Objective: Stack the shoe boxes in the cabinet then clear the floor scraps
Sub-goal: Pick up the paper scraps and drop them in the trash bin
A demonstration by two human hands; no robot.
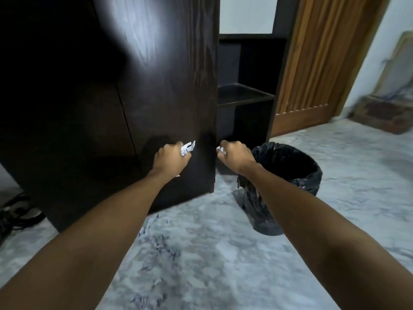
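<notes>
My left hand (171, 158) grips a crumpled white paper scrap (187, 148) in front of the dark wooden cabinet (161, 86). My right hand (234, 155) holds a smaller white scrap (220, 149), just left of the black-lined waste bin (290, 175). The cabinet doors are closed, and no shoe boxes are in view. More small paper scraps (156, 240) lie scattered on the grey marbled floor below my arms.
Open dark shelves (243, 95) stand to the right of the cabinet, then a brown wooden door (324, 63). Black cords (15, 211) lie on the floor at the left. A blurred brown object (384, 115) sits by the far right wall.
</notes>
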